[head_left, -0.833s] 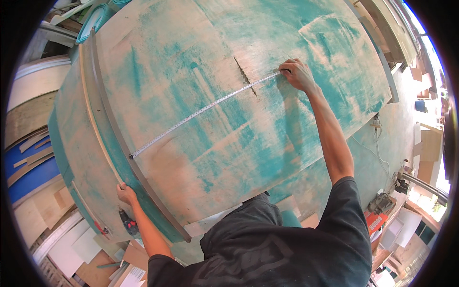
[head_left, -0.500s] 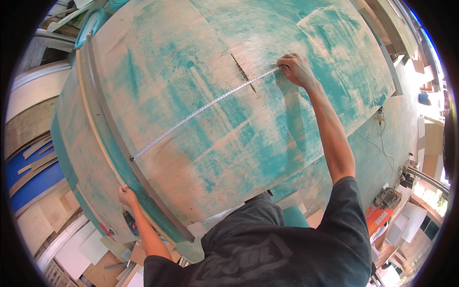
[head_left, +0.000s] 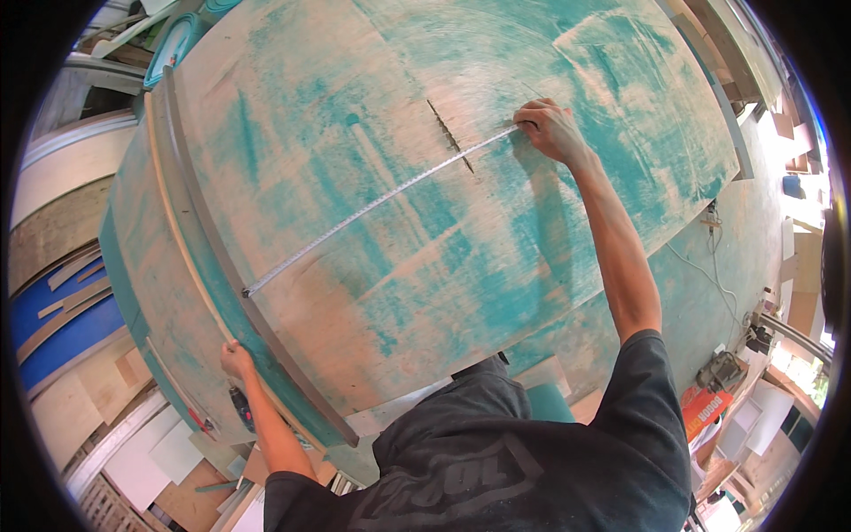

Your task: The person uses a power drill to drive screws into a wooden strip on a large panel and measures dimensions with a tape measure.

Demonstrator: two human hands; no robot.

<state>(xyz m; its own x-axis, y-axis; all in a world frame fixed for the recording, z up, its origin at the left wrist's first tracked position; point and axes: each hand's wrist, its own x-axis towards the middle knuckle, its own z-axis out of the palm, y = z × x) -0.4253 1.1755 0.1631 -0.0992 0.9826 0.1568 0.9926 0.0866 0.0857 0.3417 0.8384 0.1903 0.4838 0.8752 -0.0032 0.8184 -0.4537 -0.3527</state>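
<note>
My right hand is closed at the far right end of a white tape measure, pressed to a large worn teal and bare-wood board. The tape's blade runs diagonally down to the left across a dark jagged slot. Its other end rests against a long grey-brown strip along the board. At the lower left, my left hand has its fingers round a thin pale wooden strip, which lies left of the grey-brown one. Whether a case sits inside my right hand is hidden.
A dark power drill lies just below my left hand, with a red-handled tool left of it. Wood offcuts lie on a blue surface at the far left. A cable trails on the floor at right.
The view has shifted very slightly. Both hands keep their places, and the tape stays stretched across the board.
</note>
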